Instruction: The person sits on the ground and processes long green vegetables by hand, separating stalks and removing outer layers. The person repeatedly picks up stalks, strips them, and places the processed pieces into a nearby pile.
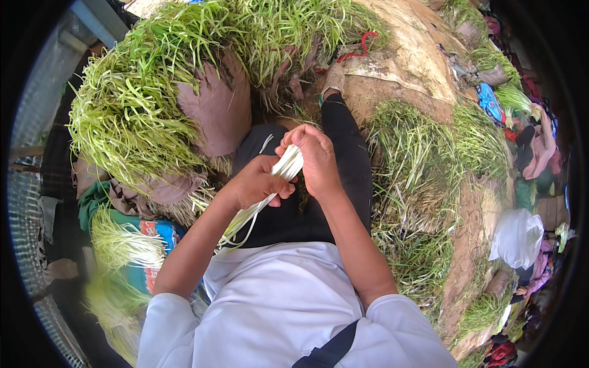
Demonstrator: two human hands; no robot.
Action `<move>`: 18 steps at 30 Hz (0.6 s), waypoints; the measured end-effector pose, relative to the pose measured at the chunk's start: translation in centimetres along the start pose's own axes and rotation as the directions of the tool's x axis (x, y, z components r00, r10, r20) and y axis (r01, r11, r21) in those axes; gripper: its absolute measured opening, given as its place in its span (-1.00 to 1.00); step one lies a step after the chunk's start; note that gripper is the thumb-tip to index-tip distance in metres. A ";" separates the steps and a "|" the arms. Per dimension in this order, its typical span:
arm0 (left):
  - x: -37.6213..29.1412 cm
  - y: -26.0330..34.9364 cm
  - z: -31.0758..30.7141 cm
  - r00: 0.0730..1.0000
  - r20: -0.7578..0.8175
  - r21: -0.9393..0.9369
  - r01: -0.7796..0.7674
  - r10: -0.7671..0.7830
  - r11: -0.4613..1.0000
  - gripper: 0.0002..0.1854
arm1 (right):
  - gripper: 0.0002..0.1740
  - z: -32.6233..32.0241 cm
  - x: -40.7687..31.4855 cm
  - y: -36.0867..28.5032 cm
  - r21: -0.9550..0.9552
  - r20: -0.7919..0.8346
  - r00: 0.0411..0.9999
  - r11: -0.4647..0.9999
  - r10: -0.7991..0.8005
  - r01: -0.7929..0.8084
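A bundle of leafy stalks with white stems, which look like garlic chives, lies across my lap. My left hand is closed around the bundle below its white ends, and the pale leaves hang down towards my shirt. At the upper end of the bundle, my right hand curls its fingers over the stem tips. A loose white stem piece rests on my dark trouser leg. More cleaned white-stemmed stalks lie in a pile at the lower left, on a blue and red printed bag.
Large heaps of green stalks, partly wrapped in brownish cloth, stand at the left and ahead. Another heap lies right of my leg. Farther right are a white plastic bag and a seated person in purple sleeves.
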State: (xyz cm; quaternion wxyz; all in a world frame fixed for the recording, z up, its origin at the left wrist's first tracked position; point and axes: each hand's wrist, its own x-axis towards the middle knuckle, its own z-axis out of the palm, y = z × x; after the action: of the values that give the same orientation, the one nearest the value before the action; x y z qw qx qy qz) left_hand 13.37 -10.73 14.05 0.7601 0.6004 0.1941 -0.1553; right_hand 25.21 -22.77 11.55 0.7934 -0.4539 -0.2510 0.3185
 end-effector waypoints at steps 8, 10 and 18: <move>0.6 -0.8 0.1 1.000 -0.001 -0.040 -0.004 0.004 0.999 -0.76 | -0.72 -1.2 0.6 -0.5 -0.172 -0.009 0.992 0.977 0.129 -0.129; 0.7 -0.5 -0.4 1.000 0.020 -0.064 -0.021 0.022 0.998 -0.75 | -0.71 -1.3 0.6 -0.7 -0.143 0.006 0.995 0.985 0.095 -0.093; 0.8 0.0 -1.5 0.994 0.109 -0.138 0.027 -0.012 0.990 -0.71 | -0.69 -1.8 1.5 -1.2 -0.362 0.189 0.980 0.932 0.066 0.007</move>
State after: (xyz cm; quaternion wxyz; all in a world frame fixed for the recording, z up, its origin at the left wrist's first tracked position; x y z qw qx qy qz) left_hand 13.93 -9.28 13.38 0.8080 0.5348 0.1687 -0.1810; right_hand 27.83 -23.13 11.95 0.6627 -0.5617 -0.3758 0.3226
